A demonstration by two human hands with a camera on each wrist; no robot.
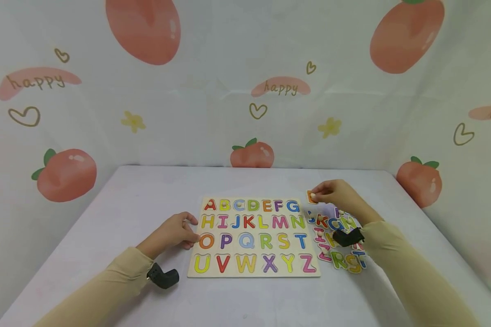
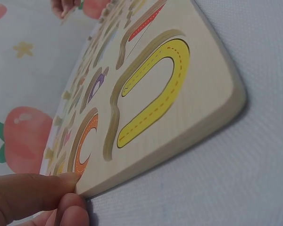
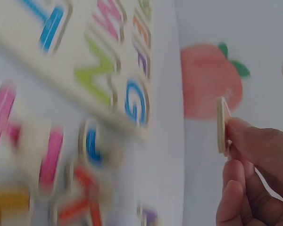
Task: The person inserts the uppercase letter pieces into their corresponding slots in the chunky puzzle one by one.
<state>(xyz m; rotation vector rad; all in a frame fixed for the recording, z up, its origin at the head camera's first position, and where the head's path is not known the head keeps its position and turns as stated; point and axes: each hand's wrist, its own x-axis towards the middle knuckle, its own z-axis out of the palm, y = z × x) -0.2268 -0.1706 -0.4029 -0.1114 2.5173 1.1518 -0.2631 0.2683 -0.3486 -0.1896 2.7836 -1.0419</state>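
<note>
A wooden alphabet puzzle board (image 1: 253,275) lies flat on the table, its letter recesses in four rows. Knobs stand up at A, B and C in the top row. Against the board's left edge, beside the O, is my left hand (image 1: 176,231); its thumb (image 2: 42,190) lies on the edge with curled fingers just below. My right hand (image 1: 337,195) pinches an orange letter puzzle piece (image 1: 310,197) by its knob, beyond the board's top right corner. Only the piece's thin side (image 3: 221,126) shows in the right wrist view, so its letter cannot be read.
Loose letter pieces (image 1: 338,260) lie in a cluster right of the board, some overlapping, partly under my right forearm. A black wrist strap (image 1: 348,237) hangs above them. The white table (image 1: 155,190) meets a fruit-patterned cloth backdrop (image 1: 188,127).
</note>
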